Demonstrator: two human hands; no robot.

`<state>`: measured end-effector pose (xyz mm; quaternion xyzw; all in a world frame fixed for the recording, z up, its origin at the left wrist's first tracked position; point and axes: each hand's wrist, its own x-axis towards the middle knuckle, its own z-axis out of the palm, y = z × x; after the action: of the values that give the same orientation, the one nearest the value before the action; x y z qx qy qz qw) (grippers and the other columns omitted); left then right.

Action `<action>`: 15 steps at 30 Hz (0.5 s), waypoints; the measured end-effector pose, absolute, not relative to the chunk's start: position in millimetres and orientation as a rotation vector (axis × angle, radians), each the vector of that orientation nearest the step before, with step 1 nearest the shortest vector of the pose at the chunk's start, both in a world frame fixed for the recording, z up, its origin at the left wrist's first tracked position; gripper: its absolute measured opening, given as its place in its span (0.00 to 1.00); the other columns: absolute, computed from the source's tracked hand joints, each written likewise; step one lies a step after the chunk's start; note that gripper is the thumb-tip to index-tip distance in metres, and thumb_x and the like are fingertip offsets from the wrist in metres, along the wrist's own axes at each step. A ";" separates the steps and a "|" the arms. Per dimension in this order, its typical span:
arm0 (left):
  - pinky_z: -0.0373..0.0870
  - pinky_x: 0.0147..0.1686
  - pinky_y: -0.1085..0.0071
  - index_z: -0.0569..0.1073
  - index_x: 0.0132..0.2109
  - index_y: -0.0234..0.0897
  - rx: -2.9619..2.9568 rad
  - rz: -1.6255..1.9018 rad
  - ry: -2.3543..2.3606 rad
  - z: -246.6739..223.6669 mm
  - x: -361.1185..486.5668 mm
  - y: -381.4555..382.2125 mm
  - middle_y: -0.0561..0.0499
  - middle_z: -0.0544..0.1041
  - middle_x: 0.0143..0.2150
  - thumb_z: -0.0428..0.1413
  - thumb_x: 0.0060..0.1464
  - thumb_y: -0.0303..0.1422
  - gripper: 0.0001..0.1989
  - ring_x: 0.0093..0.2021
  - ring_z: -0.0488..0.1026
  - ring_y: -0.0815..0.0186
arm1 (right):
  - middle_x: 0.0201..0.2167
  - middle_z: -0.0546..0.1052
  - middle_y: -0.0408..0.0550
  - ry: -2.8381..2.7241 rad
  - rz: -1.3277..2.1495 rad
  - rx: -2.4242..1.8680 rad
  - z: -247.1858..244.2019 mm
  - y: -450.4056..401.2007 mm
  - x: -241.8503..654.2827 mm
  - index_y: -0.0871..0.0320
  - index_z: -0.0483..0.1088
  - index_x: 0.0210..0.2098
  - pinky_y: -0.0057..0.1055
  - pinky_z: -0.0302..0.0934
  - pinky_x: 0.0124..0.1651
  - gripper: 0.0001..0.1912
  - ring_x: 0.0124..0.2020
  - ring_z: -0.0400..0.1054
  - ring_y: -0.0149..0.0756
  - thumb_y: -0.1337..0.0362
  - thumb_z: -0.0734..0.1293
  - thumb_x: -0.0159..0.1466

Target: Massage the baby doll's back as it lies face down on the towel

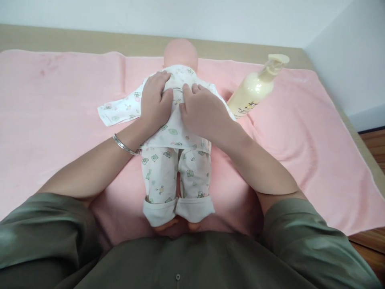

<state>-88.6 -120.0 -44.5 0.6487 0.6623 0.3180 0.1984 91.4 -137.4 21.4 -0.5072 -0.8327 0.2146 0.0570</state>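
A baby doll (181, 54) lies stretched out with its bald head away from me, and no face shows. It wears a white printed top (177, 137) and matching trousers (161, 172) with turned-up cuffs; its feet peek out near my body. Flat on the left side of the doll's upper body rests my left hand (156, 98), fingers pointing toward the head. My right hand (206, 110) lies on the right side, its fingers slightly bent and partly hidden. Both hands touch the cloth of the top, thumbs close together. One sleeve spreads out to the left.
Under the doll is a pink blanket (60, 100) over a wooden table (141, 45). Close by my right hand, a pale yellow pump bottle (251, 92) appears tilted on the blanket. A white wall (180, 18) stands behind the table.
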 end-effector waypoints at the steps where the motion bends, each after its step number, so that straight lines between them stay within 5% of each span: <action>1: 0.53 0.78 0.48 0.75 0.59 0.52 1.801 0.899 1.831 -44.4 -88.9 -120.5 0.54 0.75 0.67 0.53 0.60 0.47 0.21 0.73 0.64 0.50 | 0.65 0.74 0.60 -2.525 0.640 -1.503 15.5 -134.0 88.8 0.62 0.63 0.70 0.53 0.63 0.71 0.29 0.70 0.64 0.54 0.62 0.52 0.73; 7: 0.51 0.78 0.50 0.77 0.57 0.53 1.712 0.958 1.753 -42.7 -89.6 -122.6 0.53 0.75 0.66 0.55 0.59 0.46 0.20 0.73 0.63 0.48 | 0.79 0.57 0.51 -2.312 0.646 -1.536 -19.2 -113.9 78.5 0.67 0.54 0.76 0.43 0.44 0.83 0.34 0.81 0.46 0.46 0.60 0.47 0.75; 15: 0.56 0.76 0.50 0.78 0.56 0.50 1.732 1.021 1.787 -47.9 -92.3 -119.8 0.55 0.78 0.64 0.57 0.57 0.48 0.22 0.70 0.66 0.49 | 0.81 0.51 0.50 -2.270 0.687 -1.568 -21.8 -115.7 77.0 0.63 0.51 0.78 0.47 0.39 0.84 0.34 0.83 0.38 0.47 0.54 0.53 0.78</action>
<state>-92.3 -119.8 -47.9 0.6274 0.6475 0.3700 0.2240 77.0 -115.7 -21.8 -0.5455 -0.7894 0.2389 0.1487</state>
